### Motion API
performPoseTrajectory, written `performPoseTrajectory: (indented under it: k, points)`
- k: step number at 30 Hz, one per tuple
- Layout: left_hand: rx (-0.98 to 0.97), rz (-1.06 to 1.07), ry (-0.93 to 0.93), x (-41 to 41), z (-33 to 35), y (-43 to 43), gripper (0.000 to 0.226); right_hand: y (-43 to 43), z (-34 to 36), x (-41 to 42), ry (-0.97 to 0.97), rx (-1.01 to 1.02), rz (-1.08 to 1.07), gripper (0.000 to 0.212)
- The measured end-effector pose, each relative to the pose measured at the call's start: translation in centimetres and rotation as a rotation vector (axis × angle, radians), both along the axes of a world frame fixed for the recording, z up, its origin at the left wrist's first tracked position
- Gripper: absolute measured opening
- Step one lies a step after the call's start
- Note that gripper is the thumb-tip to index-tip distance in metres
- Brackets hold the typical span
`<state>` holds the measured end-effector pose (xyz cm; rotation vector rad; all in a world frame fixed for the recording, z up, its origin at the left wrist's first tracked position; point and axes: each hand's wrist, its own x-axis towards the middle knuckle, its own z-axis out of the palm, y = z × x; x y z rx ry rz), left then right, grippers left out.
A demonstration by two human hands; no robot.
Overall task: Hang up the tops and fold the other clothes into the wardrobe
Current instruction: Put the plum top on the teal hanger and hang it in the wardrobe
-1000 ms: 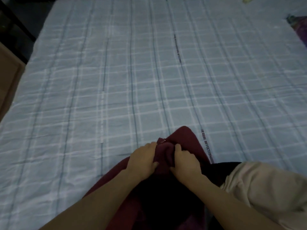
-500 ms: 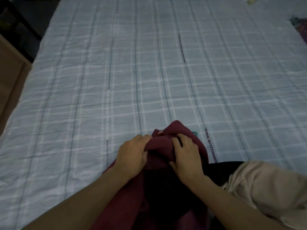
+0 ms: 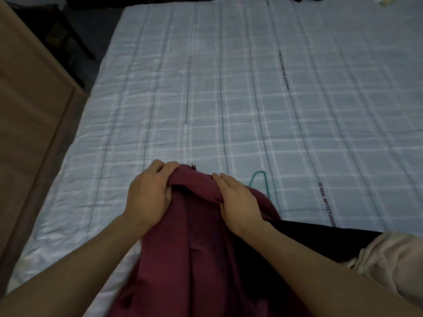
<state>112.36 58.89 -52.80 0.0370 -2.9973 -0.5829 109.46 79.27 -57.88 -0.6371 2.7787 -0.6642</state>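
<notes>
A maroon top (image 3: 194, 248) lies on the near part of the bed, running toward me. My left hand (image 3: 148, 193) grips its bunched upper edge on the left. My right hand (image 3: 235, 200) holds the same edge on the right, thumb tucked under the fold. A small metal hook tip (image 3: 193, 165) pokes out at the top of the fabric between my hands. Part of a teal hanger (image 3: 259, 179) shows on the sheet just right of the top; most of it is hidden under the cloth.
A light blue checked bedsheet (image 3: 251, 99) covers the bed. A black garment (image 3: 315, 239) and a beige garment (image 3: 386, 264) lie at the near right. A brown wooden panel (image 3: 29, 115) stands along the left, with dark floor beyond it.
Both hands moved apart along the top's upper edge, spreading it. The teal hanger loop has come into view on the right. The view shifted right, showing more of the wooden panel.
</notes>
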Motion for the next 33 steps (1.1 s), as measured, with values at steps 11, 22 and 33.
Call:
performPoseTrajectory:
  k: [11,22,33]
  points:
    - [-0.077,0.227,0.089,0.6,4.2,-13.7,0.046,-15.3,4.4,-3.6,0.128,-0.16,0.122,0.054]
    - [-0.219,0.083,-0.193,3.7,-2.9,-12.7,0.07,-8.4,-3.2,-0.7,-0.295,0.254,0.123,0.11]
    - [-0.371,-0.26,-0.611,3.0,-8.8,-6.2,0.116,-5.3,-5.5,1.8,-0.22,0.271,-0.034,0.108]
